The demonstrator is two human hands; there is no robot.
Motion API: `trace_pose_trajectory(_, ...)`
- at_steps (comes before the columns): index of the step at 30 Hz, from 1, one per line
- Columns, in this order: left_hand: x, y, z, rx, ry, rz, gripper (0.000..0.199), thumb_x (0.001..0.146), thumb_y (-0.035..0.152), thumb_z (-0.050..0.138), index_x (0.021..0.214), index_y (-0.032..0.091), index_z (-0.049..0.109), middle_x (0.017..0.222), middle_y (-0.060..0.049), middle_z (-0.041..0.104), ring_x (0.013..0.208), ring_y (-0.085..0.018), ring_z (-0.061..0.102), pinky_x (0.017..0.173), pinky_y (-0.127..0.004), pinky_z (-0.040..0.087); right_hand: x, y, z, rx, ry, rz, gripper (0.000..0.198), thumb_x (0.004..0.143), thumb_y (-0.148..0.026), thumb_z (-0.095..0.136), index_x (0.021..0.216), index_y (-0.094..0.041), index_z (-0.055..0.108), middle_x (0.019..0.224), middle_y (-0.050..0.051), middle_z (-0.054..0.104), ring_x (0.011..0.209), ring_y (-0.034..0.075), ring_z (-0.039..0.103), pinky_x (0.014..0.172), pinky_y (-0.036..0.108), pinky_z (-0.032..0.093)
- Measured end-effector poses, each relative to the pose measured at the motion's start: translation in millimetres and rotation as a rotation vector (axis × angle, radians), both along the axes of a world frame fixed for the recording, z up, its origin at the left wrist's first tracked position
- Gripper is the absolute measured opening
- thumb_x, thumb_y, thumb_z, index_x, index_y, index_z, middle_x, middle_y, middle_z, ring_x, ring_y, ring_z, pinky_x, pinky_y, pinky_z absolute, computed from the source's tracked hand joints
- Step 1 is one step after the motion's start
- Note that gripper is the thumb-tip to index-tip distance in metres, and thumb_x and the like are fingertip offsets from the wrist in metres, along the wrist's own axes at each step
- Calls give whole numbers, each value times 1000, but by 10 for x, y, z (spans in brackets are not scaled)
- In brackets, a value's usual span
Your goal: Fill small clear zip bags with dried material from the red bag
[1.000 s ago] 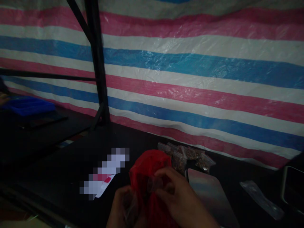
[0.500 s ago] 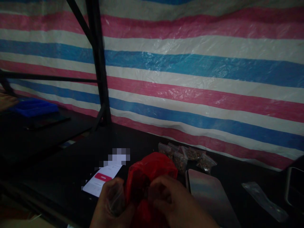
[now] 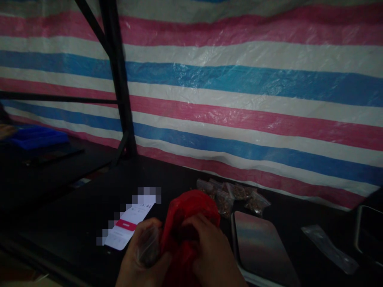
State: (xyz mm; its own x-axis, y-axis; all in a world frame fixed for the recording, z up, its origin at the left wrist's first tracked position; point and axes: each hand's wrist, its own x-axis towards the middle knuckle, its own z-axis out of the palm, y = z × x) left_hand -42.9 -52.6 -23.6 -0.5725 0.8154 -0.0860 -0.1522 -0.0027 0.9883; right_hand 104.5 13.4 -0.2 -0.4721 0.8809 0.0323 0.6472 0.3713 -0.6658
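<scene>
A red plastic bag stands with its mouth open at the bottom middle of the head view. My left hand is closed round a small clear zip bag and presses against the left side of the red bag. The bottom of the zip bag looks dark; what is in it is unclear. My right hand reaches into the red bag's mouth with curled fingers. Its fingertips are in shadow, and whatever they hold cannot be made out.
Several small zip bags of brown bits lie behind the red bag. A flat scale-like device with a shiny top is at right, then a clear plastic strip. A lit phone lies left. Far left are a blue tray and another person's hand.
My right hand has gone from above the red bag's mouth down into it, with its fingers now deeper inside. My left hand keeps its hold on the zip bag. The view has shifted slightly.
</scene>
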Motion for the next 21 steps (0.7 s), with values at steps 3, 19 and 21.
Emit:
trace_pose_trajectory(3,-115,42,-103,-9,37,-43,49,57,25,82,103,27,64,92,3,76,85,-24,76,70,-28,64,13,30,-85,-28,162,-82,52,74,6,57,110,-27,74,115,2,80,113,26,75,97,38,52)
trace_pose_trajectory(19,-63,158,-244,143,241,-237,32,89,48,76,110,25,68,107,-4,77,98,-23,75,86,-29,62,12,-46,243,143,325,127,41,86,-9,59,117,-31,77,121,3,78,112,25,75,100,37,60)
trace_pose_trajectory(21,-64,154,-244,127,222,-246,35,89,45,76,116,25,67,115,-5,77,105,-24,76,91,-31,62,-18,-79,232,329,188,171,49,84,-4,54,120,-30,77,127,6,77,114,27,75,99,40,62)
